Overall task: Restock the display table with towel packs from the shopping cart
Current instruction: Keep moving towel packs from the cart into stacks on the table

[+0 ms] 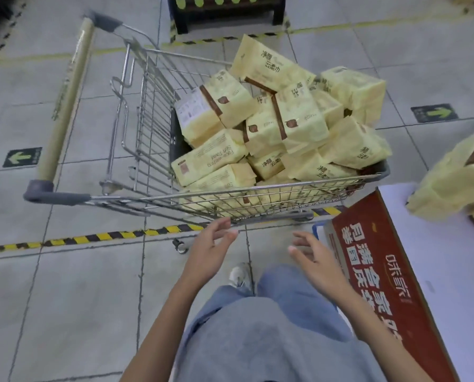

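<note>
Well, looking down from my head, my left grip (211,252) and right grip (315,260) both hover with fingers loosely spread, holding nothing, just short of the near rim of the shopping cart (258,193). The towel packs (299,119) lie heaped in its basket, piled above the wire. To my right, stacked packs (456,177) sit on the desk (450,271), beyond its red banner (376,285)

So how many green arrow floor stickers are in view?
2: one arrow sticker left of the cart handle, another right of the cart. Others may hide beneath the cart.
</note>
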{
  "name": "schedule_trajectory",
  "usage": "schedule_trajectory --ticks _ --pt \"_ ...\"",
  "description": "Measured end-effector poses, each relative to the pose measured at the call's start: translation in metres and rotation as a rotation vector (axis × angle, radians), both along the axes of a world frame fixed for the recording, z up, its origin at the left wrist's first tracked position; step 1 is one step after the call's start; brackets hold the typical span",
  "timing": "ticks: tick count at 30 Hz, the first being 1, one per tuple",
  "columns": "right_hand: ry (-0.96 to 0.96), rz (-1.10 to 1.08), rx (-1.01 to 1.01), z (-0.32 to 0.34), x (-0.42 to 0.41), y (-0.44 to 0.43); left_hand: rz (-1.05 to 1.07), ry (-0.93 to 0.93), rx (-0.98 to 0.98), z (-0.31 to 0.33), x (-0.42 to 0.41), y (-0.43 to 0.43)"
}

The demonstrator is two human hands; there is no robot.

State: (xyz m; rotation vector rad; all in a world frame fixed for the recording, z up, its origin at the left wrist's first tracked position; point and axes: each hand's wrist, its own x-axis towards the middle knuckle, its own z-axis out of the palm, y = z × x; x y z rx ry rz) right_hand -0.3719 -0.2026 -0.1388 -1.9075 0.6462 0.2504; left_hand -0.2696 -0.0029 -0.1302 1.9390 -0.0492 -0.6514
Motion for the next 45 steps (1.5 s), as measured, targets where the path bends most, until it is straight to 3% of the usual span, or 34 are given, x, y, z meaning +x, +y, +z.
schedule_trajectory --ticks 6,14,19,23,26,31,34,39,45 --pt "-0.104 -0.165 0.064 0.012 0.054 -0.027 -0.089 -0.046 -0.053 0.021 0.082 -0.046" --pt "-0.355 -0.314 -0.015 0.053 0.194 -0.122 -0.24 -0.313 -0.015 0.059 0.238 -0.142" --pt "-0.107 -0.31 0.056 0.034 0.272 -0.171 -0.384 -0.467 0.137 0.066 0.324 -0.206" --pt "0.138 -0.305 0.143 0.009 0.303 -0.185 -0.609 -0.605 0.407 0.053 0.381 -0.247" --pt "0.207 -0.374 0.236 -0.005 0.314 -0.189 -0.789 -0.714 0.612 0.039 0.417 -0.272" --pt "0.289 -0.339 0.151 -0.015 0.322 -0.187 -1.017 -0.722 0.904 0.015 0.457 -0.296" --pt "0.332 -0.271 0.106 -0.016 0.321 -0.188 -1.063 -0.735 0.945 0.007 0.468 -0.305" --pt "0.334 -0.255 0.245 -0.016 0.319 -0.193 -1.079 -0.748 1.054 0.001 0.468 -0.306" --pt "0.306 -0.307 0.337 -0.014 0.321 -0.195 -0.916 -0.706 1.021 0.009 0.459 -0.294"
